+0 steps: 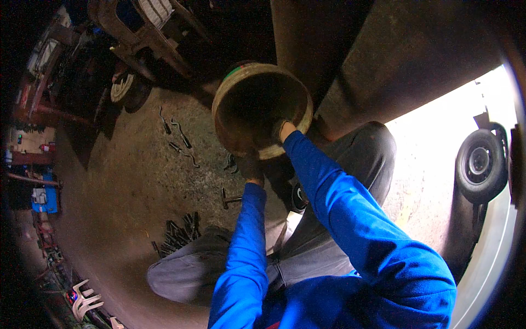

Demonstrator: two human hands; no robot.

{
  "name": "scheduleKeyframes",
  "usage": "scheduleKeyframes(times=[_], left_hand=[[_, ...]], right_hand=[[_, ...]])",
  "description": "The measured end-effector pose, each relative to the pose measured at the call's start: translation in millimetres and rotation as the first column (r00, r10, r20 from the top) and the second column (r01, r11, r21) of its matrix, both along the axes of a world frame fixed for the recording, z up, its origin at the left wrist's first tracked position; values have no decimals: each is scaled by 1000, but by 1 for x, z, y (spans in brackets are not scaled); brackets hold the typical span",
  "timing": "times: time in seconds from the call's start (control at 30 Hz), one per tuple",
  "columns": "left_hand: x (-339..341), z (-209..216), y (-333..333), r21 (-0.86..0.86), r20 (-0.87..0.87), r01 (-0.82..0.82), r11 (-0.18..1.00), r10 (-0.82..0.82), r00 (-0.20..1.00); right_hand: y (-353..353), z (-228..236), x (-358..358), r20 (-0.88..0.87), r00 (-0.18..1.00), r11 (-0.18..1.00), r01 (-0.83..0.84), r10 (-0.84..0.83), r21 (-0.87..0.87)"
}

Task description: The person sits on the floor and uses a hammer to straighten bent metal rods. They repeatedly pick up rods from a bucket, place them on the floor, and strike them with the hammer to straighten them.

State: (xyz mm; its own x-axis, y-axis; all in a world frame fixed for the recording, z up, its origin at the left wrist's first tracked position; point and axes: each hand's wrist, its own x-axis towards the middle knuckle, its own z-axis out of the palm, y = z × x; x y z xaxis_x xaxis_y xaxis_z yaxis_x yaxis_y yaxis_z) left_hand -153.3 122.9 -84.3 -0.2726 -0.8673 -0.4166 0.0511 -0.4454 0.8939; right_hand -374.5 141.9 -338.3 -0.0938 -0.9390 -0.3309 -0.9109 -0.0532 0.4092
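Note:
A large, round, hollow drum (222, 129) with a worn, pale rim is tilted so that its dark mouth faces me. My right hand (280, 130) is closed over the rim on the right, its fingers reaching into the shadowed inside. Lower down, my left hand (252, 166), dark against the floor, is closed at the near edge of the drum; its fingertips are lost in shadow. Just below my left hand lies a T-shaped metal tool (226, 198). Several bent metal rods (181, 134) are scattered on the floor left of the drum.
A pile of short dark metal pieces (178, 236) lies beside my left knee. A wheel with a tyre (480, 164) stands at the far right, near a bright opening. A plastic chair (129, 35) is at the upper left; a coil (123, 88) lies below it. Large brown panels (394, 60) rise beyond the drum.

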Motion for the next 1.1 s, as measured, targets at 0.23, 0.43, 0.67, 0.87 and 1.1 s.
scheduleKeyframes(times=[0.23,0.43,0.67,0.87,1.1], left_hand=[[7,-29,-10,-144,-6,45,988,-47,999],[12,-81,-15,-127,280,184,975,-143,949],[26,-95,-25,-325,913,786,526,-41,405],[3,-90,-22,-439,411,271,856,-77,908],[23,-81,-28,-396,696,462,794,-68,715]], right_hand=[[-13,6,9,9,999,999,-34,35,-39],[-6,4,3,5,999,998,-54,54,-35],[-9,-15,7,13,992,990,-128,129,-59],[-13,0,-15,-36,985,985,-169,168,-45],[-34,88,42,69,991,970,94,-112,224]])
